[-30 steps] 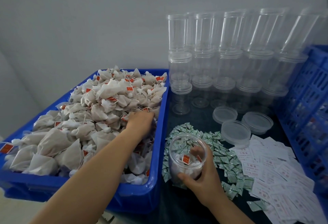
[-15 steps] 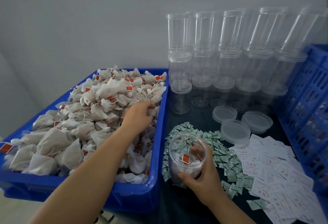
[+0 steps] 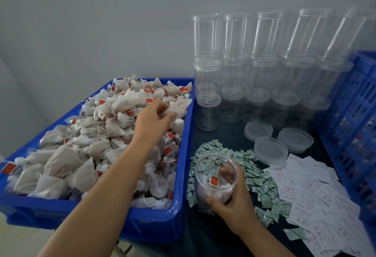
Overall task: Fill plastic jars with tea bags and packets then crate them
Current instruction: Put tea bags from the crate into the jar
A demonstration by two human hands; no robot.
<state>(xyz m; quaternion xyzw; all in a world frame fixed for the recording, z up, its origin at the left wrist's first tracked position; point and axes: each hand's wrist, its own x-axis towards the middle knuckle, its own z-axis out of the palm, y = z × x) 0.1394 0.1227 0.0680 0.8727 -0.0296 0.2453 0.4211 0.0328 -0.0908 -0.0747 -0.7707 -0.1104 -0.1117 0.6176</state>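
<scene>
The step now is to pick up a tea bag (image 3: 172, 110) and drop it in the jar (image 3: 215, 177). To do it well, pinch just one bag, lift it free of the strings of the others, and carry it over the bin (image 3: 183, 175) wall to the jar's open mouth. The jar should stay tipped toward the bin so the bag slides in.

The left hand (image 3: 152, 118) reaches far over the pile, near the bin's right side. Its arm is stretched long across the bags. Its thumb and fingers curl around one tea bag and pinch it.

The right hand (image 3: 232, 201) wraps around the jar from below and behind, thumb in front. The jar has some tea bags in it, but is not full. It sits on the green packets (image 3: 262, 183), just beside the bin. More empty jars (image 3: 264, 73) stand at the back.
</scene>
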